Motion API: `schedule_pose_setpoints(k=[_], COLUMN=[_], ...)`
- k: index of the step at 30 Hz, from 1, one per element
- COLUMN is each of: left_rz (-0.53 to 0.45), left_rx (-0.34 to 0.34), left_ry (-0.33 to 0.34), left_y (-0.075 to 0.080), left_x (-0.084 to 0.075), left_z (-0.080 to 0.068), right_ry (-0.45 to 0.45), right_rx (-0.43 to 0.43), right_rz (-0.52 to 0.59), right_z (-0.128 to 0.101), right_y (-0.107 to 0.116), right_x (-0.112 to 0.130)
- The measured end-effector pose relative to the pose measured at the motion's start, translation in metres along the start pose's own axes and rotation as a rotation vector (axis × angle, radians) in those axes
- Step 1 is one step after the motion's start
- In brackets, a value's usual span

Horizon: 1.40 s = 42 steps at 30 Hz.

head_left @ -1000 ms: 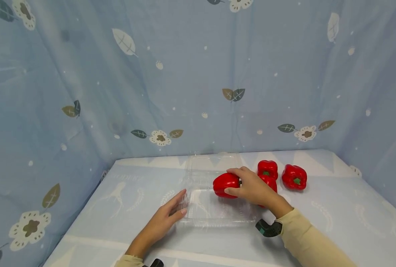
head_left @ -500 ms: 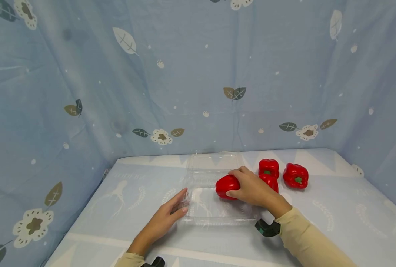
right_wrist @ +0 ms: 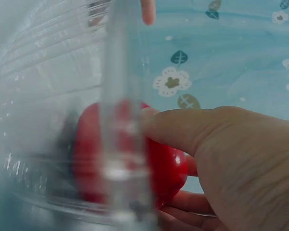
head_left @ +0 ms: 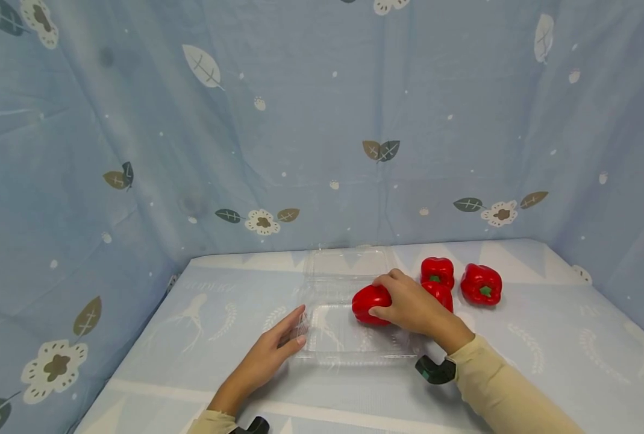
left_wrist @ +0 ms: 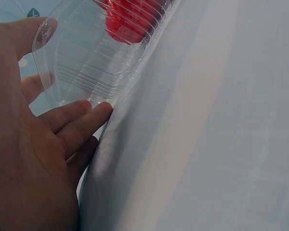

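My right hand (head_left: pixel 411 306) grips a red bell pepper (head_left: pixel 368 305) inside a clear plastic clamshell box (head_left: pixel 327 354). In the right wrist view, the thumb lies on the near side of the pepper (right_wrist: pixel 166 168) and fingers curl beneath, partly hidden by the box rim. At the box's left end, my left hand (head_left: pixel 264 357) rests with its fingers extended. The left wrist view has the fingertips (left_wrist: pixel 103 108) against the clear wall and the thumb by the rim. Behind the base, the hinged lid (head_left: pixel 349 263) lies folded back.
Beyond my right hand are more red bell peppers: one at the back (head_left: pixel 437 272), one partly hidden by the hand (head_left: pixel 440 294), and one farther right (head_left: pixel 481 285). A patterned cloth covers the table (head_left: pixel 191 337), and a blue curtain (head_left: pixel 322 120) hangs behind it.
Over the last second, the right hand and its pepper have shifted slightly to the right and down within the box. My left hand has stayed at the left end.
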<state>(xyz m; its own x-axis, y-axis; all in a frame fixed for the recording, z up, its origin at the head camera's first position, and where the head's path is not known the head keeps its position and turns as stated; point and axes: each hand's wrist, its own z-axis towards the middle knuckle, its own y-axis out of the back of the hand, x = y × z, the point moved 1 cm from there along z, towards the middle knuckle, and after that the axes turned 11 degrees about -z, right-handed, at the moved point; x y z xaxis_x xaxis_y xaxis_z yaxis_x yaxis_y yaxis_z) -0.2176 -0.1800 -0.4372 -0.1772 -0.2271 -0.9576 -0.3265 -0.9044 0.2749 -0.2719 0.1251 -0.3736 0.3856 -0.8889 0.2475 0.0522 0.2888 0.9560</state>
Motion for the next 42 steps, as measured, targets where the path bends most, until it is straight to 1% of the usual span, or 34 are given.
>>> schedule_pose_setpoints(k=[4,10,13,17,24,28,32,36,39,42], left_rz=[-0.008,-0.016,-0.014,-0.025,-0.033,-0.012,-0.016,-0.012,0.013,0.025], left_rx=[0.001,0.0,0.009,0.024,0.021,0.016,0.019,-0.007,-0.032,-0.033], left_ry=[0.0,0.023,0.026,0.025,0.017,0.018,0.022,0.014,0.006,0.002], left_y=[0.0,0.0,-0.001,-0.003,-0.003,-0.004,-0.005,-0.005,-0.003,-0.002], left_x=[-0.001,0.0,-0.015,-0.033,-0.033,-0.035,-0.034,-0.022,-0.011,-0.004], left_z=[0.001,0.0,-0.005,-0.01,-0.01,-0.011,-0.011,-0.007,-0.004,-0.001], right_ry=[0.004,0.051,0.067,0.063,0.044,0.025,-0.01,-0.008,0.02,0.028], right_rx=[-0.006,-0.019,-0.013,0.001,0.016,0.02,-0.015,-0.099,-0.182,-0.257], right_rz=[-0.034,-0.12,-0.125,-0.11,-0.1,-0.05,0.06,0.191,0.245,0.264], right_z=[-0.001,-0.006,-0.007,-0.007,-0.007,-0.009,-0.012,-0.015,-0.018,-0.024], right_y=[-0.001,0.002,0.003,0.004,0.004,0.004,0.006,0.012,0.019,0.025], right_x=[0.001,0.005,0.005,0.003,0.003,0.001,-0.002,-0.005,-0.007,-0.01])
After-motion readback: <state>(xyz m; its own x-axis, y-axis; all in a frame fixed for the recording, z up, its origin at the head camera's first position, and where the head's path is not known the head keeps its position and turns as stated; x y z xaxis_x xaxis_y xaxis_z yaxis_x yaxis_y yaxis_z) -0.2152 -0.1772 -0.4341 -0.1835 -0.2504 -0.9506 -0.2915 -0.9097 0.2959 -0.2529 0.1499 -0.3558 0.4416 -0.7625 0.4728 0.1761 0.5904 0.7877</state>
